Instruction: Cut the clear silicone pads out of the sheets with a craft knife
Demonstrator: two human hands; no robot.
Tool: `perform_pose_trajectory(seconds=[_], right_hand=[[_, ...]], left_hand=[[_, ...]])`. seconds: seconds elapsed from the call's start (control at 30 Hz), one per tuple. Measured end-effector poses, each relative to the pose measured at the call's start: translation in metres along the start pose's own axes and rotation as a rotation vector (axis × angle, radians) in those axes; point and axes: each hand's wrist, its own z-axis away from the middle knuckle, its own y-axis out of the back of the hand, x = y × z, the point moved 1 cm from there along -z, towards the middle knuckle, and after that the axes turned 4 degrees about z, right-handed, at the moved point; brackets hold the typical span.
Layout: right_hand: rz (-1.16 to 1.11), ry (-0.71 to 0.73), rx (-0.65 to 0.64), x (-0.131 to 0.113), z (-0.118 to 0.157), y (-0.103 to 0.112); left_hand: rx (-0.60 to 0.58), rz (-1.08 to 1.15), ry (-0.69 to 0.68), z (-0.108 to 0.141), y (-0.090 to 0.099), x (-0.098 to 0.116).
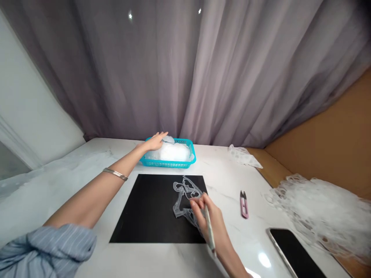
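My left hand (156, 141) reaches over the left end of a turquoise plastic basket (166, 165), its fingers stretched out. A small sheer piece (168, 139) lies at its fingertips among the white fabric pieces (175, 152) that fill the basket. In my right hand (213, 216) is a slim, pale, pen-shaped tool (210, 229), its tip hidden behind the fingers. Under and beside these fingers, a sheer white cut-out fabric scrap (179, 204) with open holes lies on a black mat (145, 212).
Pink-handled thread snips (244, 204) lie right of the mat. Beyond them a large heap of white netted scraps (327, 210) spreads along the right side, with a phone (295, 253) in front. White lacy fabric (244, 156) sits at the back right, and sheer material (58, 193) covers the left.
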Motion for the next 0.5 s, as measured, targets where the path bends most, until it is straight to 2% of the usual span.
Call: perform_pose_trajectory(seconds=[0.07, 0.13, 0.23, 0.3, 0.37, 0.5], right_hand=[[0.070, 0.025, -0.022, 0.003, -0.001, 0.003], [0.195, 0.041, -0.033, 0.006, -0.001, 0.010], [0.407, -0.019, -0.047, 0.009, 0.000, 0.024], [0.494, -0.067, -0.062, 0.011, 0.000, 0.030], [0.541, -0.063, -0.078, 0.013, -0.001, 0.030], [0.466, 0.014, -0.104, 0.020, -0.011, 0.018]], left_hand=[[-0.052, -0.030, -0.014, 0.003, -0.008, -0.005], [-0.073, -0.050, -0.031, 0.018, -0.011, -0.008], [-0.082, -0.049, -0.062, 0.054, -0.012, -0.006], [-0.111, -0.019, -0.082, 0.081, -0.019, 0.003], [-0.186, 0.041, -0.096, 0.107, -0.036, 0.014], [-0.330, 0.241, -0.039, 0.147, -0.088, 0.042]])
